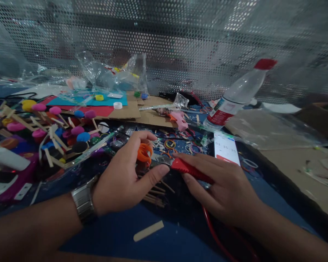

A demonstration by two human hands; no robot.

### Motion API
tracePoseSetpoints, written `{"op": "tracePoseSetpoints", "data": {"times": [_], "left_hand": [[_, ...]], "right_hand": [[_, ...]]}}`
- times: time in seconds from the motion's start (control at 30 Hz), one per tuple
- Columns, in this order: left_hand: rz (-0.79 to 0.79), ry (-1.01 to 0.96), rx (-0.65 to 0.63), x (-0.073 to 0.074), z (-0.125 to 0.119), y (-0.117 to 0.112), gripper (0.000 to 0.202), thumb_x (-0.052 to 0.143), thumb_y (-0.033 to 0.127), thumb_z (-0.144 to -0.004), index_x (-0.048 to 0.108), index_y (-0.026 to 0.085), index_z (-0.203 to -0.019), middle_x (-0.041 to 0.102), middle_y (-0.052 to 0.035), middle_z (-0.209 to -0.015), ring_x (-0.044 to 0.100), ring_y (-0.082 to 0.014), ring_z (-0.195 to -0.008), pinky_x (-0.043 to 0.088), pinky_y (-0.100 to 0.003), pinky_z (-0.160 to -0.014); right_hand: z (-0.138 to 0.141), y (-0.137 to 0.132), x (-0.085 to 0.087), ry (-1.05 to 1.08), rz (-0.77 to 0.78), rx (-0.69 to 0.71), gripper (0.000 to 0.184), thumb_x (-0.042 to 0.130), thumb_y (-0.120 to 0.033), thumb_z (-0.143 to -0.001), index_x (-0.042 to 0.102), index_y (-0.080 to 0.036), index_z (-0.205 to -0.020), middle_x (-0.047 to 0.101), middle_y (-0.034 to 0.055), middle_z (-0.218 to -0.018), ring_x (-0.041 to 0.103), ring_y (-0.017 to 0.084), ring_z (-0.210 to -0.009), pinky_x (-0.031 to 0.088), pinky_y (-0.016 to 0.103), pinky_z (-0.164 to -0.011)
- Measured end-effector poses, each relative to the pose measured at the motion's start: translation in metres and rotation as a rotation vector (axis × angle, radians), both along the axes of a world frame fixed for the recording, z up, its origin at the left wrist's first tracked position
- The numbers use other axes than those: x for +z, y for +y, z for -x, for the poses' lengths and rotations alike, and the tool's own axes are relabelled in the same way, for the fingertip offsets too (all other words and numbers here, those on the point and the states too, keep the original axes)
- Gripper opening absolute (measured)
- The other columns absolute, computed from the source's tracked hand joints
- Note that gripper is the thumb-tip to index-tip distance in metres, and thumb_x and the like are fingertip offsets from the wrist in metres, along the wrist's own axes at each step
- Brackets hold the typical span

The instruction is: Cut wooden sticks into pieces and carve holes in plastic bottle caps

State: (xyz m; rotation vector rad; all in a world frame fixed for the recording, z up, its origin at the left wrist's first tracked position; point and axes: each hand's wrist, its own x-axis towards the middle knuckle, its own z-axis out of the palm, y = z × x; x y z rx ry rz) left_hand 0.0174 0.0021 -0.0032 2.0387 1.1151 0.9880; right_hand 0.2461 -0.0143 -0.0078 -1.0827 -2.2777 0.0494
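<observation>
My left hand, with a metal-band watch at the wrist, is curved with thumb and fingers apart. Between them sits a bright orange coiled or ring-shaped piece; whether the palm touches it I cannot tell. Its thumb tip lies close to the grey metal end of a red ridged-handled tool. Around that handle my right hand is closed, fingers on top and thumb below. The hand covers part of the tool, so its exact kind does not show. Several thin wooden sticks lie under the left hand.
A flat wooden stick lies on the blue table at the front. Colourful foam-topped stick pieces crowd the left. Rubber bands scatter behind the hands. A phone and a tilted bottle stand right, before a perforated metal screen.
</observation>
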Motion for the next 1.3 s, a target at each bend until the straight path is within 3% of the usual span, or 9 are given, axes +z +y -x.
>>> {"op": "tracePoseSetpoints", "data": {"times": [0.1, 0.23, 0.37, 0.53, 0.77, 1.3], "left_hand": [[-0.034, -0.022, 0.064, -0.0035, 0.0011, 0.0015, 0.044, 0.06, 0.042, -0.093, 0.042, 0.02, -0.127, 0.056, -0.0066, -0.106, 0.056, -0.0168, -0.084, 0.048, -0.033, -0.077], [-0.035, -0.021, 0.122, -0.0058, 0.0014, 0.0016, 0.038, 0.059, 0.045, -0.094, 0.044, 0.021, -0.118, 0.056, -0.0021, -0.09, 0.056, -0.0151, -0.072, 0.046, -0.031, -0.066], [-0.03, 0.081, 0.151, -0.0031, -0.0013, -0.0026, 0.038, 0.053, 0.048, -0.096, 0.044, 0.017, -0.117, 0.059, -0.0053, -0.092, 0.058, -0.0183, -0.075, 0.045, -0.034, -0.069], [0.098, 0.103, 0.145, -0.0009, -0.0036, -0.0041, 0.06, 0.063, 0.061, -0.084, 0.041, 0.017, -0.117, 0.058, -0.0045, -0.088, 0.058, -0.02, -0.074, 0.045, -0.034, -0.066], [0.048, 0.05, 0.104, -0.0023, -0.0018, -0.001, 0.042, 0.064, 0.053, -0.087, 0.043, 0.02, -0.101, 0.051, 0.0019, -0.081, 0.05, -0.0134, -0.064, 0.04, -0.028, -0.06], [0.105, -0.045, -0.024, 0.0016, -0.0008, -0.0053, 0.031, 0.064, 0.045, -0.091, 0.044, 0.022, -0.094, 0.043, 0.0071, -0.07, 0.038, -0.0091, -0.056, 0.034, -0.024, -0.052]], "right_hand": [[0.0, 0.0, -0.0001, -0.003, -0.023, -0.007, 0.031, 0.051, -0.023, -0.095, 0.07, -0.009, -0.114, 0.075, 0.0102, -0.086, 0.071, 0.018, -0.071, 0.058, 0.028, -0.063], [-0.0001, 0.0001, -0.0007, -0.027, -0.048, -0.028, 0.031, 0.052, -0.024, -0.095, 0.07, -0.008, -0.115, 0.077, 0.0132, -0.091, 0.073, 0.02, -0.075, 0.059, 0.03, -0.063], [0.0005, 0.0013, -0.0028, -0.035, -0.065, -0.024, 0.031, 0.052, -0.024, -0.095, 0.07, -0.009, -0.115, 0.075, 0.0112, -0.087, 0.071, 0.019, -0.071, 0.058, 0.03, -0.062], [0.0015, 0.0017, -0.0045, -0.046, -0.056, -0.012, 0.032, 0.052, -0.023, -0.094, 0.069, -0.01, -0.118, 0.073, 0.0094, -0.084, 0.069, 0.018, -0.067, 0.055, 0.029, -0.058], [0.0032, -0.002, -0.0019, -0.033, -0.08, 0.02, 0.031, 0.051, -0.022, -0.095, 0.068, -0.009, -0.116, 0.067, 0.006, -0.076, 0.065, 0.015, -0.06, 0.052, 0.026, -0.054], [0.0031, -0.0012, -0.001, -0.002, -0.016, 0.09, 0.029, 0.049, -0.021, -0.095, 0.065, -0.014, -0.119, 0.069, 0.0064, -0.078, 0.065, 0.016, -0.06, 0.051, 0.027, -0.052]]}}
